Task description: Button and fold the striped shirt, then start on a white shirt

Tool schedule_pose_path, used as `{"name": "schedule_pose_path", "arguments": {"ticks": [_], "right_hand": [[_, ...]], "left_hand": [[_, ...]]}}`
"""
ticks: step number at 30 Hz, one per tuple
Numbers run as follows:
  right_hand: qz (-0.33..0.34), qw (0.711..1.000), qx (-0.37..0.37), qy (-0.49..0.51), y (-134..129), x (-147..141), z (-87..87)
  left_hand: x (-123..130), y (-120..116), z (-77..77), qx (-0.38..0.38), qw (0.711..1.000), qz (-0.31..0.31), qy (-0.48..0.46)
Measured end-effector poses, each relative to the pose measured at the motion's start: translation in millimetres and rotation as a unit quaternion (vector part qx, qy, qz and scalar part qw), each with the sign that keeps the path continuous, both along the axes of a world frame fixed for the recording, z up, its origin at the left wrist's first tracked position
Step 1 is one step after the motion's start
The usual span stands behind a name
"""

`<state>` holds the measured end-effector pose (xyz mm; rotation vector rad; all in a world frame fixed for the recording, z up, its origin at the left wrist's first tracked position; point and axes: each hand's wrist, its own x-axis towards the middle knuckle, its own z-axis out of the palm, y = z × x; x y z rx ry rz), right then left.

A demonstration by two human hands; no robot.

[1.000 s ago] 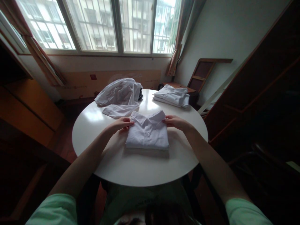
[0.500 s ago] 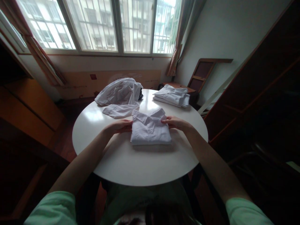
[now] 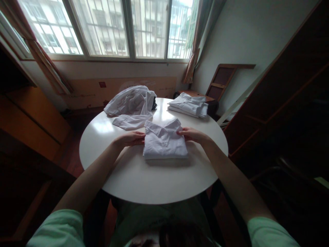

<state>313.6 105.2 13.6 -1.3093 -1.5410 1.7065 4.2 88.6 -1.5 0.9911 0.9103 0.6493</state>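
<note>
While left hand (image 3: pixel 135 138) and right hand (image 3: pixel 185 133) grip a folded collared shirt (image 3: pixel 166 145), unfolded clothes (image 3: pixel 130 102) lie beyond the left, folded garments (image 3: pixel 186 104) beyond the right.

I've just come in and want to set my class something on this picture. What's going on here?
A person at a round white table has both hands on a folded white collared shirt, its collar facing the window. The left hand is at one side and the right hand at the other; how firm either grip is can't be told. Beyond lie a crumpled heap of white clothing and, to its right, a stack of folded white garments.
</note>
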Motion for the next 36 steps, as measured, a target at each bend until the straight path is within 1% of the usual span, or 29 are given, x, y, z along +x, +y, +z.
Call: {"name": "schedule_pose_path", "arguments": {"ticks": [3,10,16,19,22,24,25,27,30,32,34,36], "right_hand": [[0.003,1.0,0.0,0.004,0.4,-0.3,-0.6],[0.012,1.0,0.0,0.021,3.6,1.8,-5.4],[0.014,0.999,0.023,0.022,5.3,4.1,-9.2],[-0.025,0.998,0.038,0.04,6.1,0.7,-9.0],[-0.092,0.993,0.057,0.05,7.0,-3.4,-8.2],[-0.114,0.99,0.063,0.044,7.0,-4.0,-7.0],[-0.113,0.991,0.058,0.035,6.7,-3.2,-6.2],[-0.086,0.996,0.035,0.007,5.6,0.1,-4.2],[-0.008,1.0,-0.006,-0.024,3.2,6.6,-1.6],[0.038,0.999,-0.026,-0.011,1.0,9.7,-1.5],[0.049,0.998,-0.034,0.016,-1.7,11.6,-3.6],[0.014,0.999,-0.022,0.038,-4.8,12.8,-7.4]], "left_hand": [[2.1,0.3,-1.0,-0.004,1.0,0.016,0.015],[4.5,2.7,-2.3,-0.004,0.999,0.025,0.031],[3.0,3.5,0.0,0.035,0.991,0.082,0.099],[4.6,1.1,2.7,0.048,0.99,0.08,0.102],[7.4,-2.9,6.7,0.047,0.993,0.049,0.101],[8.9,-5.5,8.9,0.055,0.991,0.031,0.116],[9.4,-6.6,9.4,0.061,0.99,0.026,0.126],[10.3,-8.0,8.7,0.071,0.988,0.014,0.139],[14.0,-7.5,3.9,0.086,0.989,0.004,0.122],[19.8,-4.9,-0.2,0.103,0.989,0.007,0.107],[28.3,0.0,-3.7,0.121,0.986,0.024,0.109],[37.1,6.4,-5.9,0.141,0.98,0.061,0.126]]}}
